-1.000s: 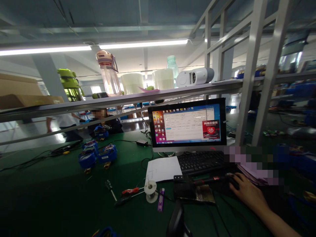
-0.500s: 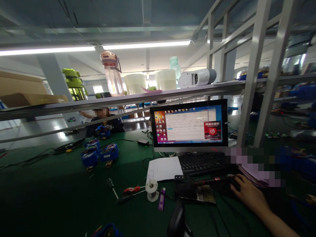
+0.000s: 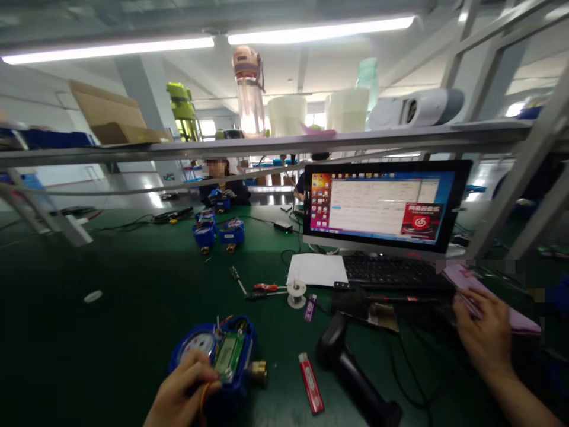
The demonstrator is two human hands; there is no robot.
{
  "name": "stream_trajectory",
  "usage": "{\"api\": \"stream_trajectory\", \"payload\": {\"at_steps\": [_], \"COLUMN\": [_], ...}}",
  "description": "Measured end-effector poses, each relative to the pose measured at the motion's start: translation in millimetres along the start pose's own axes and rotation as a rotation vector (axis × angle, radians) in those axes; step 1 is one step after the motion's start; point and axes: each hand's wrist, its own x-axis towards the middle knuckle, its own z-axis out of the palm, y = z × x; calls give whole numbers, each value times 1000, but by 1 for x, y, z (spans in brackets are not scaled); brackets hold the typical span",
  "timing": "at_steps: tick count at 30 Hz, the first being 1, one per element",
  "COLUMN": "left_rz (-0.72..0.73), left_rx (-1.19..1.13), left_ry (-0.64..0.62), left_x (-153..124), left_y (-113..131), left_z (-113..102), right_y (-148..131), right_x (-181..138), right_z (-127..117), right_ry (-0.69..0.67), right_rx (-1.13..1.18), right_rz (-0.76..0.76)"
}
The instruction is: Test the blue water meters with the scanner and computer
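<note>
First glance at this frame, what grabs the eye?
The lit monitor right of centre, at the back of the green bench. Near the bottom edge, the left hand grips a blue water meter, a red lighter just right of it. The right hand rests by pink papers.

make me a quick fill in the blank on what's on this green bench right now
1. The left hand grips a ____ water meter.
2. The lighter lying beside the black scanner is ____.
3. The right hand rests in front of the ____ and its keyboard.

Missing words: blue; red; monitor
</note>
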Motion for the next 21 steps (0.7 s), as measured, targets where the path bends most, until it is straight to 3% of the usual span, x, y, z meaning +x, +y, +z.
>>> {"api": "stream_trajectory", "payload": {"at_steps": [3, 8, 16, 21], "left_rz": [225, 182, 258, 277], "left_rx": [42, 45, 1, -15], "left_ry": [-38, -23, 52, 126], "left_x": [2, 2, -1, -1], "left_y": [7, 1, -6, -8], "left_z": [-2, -4, -4, 3], "right_y": [-73, -164, -226, -255], "right_x": [-9, -44, -95, -116], "right_z": [-15, -17, 22, 54], "right_ry": [6, -219, -578, -995], "right_rx": [143, 390, 664, 683], "right_rz": [-206, -469, -546, -526]}}
